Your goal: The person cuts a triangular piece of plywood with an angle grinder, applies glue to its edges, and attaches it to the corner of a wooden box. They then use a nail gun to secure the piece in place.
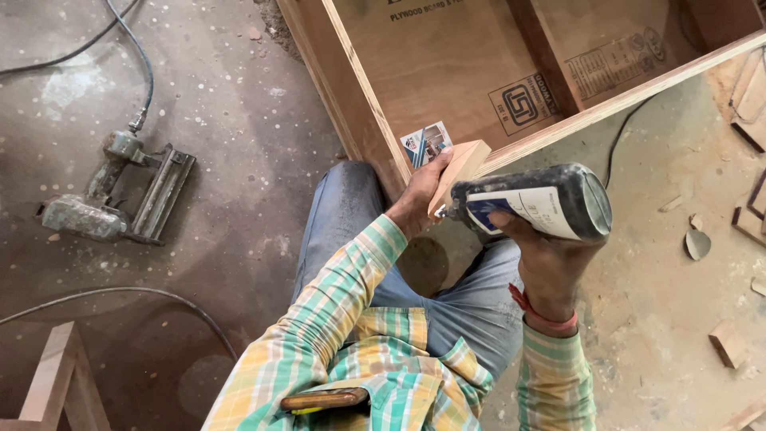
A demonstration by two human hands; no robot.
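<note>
Two hands busy near the middle of the frame, both belonging to the person in the green and yellow checked shirt (351, 351) and jeans (479, 303). At the very bottom, something brown with a yellow edge pokes out of the shirt pocket (323, 399); can't tell what it is.

Moving up, the right hand (550, 255) has its fingers curled tight around a grimy glue bottle (542, 203) with a white and blue label, held tipped sideways so the nozzle points left. There's a red band (542, 315) on that wrist. The nozzle tip sits right at the face of a small wood block (459, 168), touching it or just about. The left hand (419, 195) grips that block from behind, thumb and fingers pinching its edges, holding it tilted just in front of the cabinet's edge.

Past the hands, a big plywood cabinet frame (447, 72) fills the top centre and right, lying open with a divider inside and a small printed card (425, 144) leaning at its lower corner.

Over on the left, a dusty nail gun (112, 195) lies on the concrete floor (231, 120), hose (136, 48) running off to the upper left. Wood offcuts (728, 343) are scattered on the right side, well apart from the hands.
</note>
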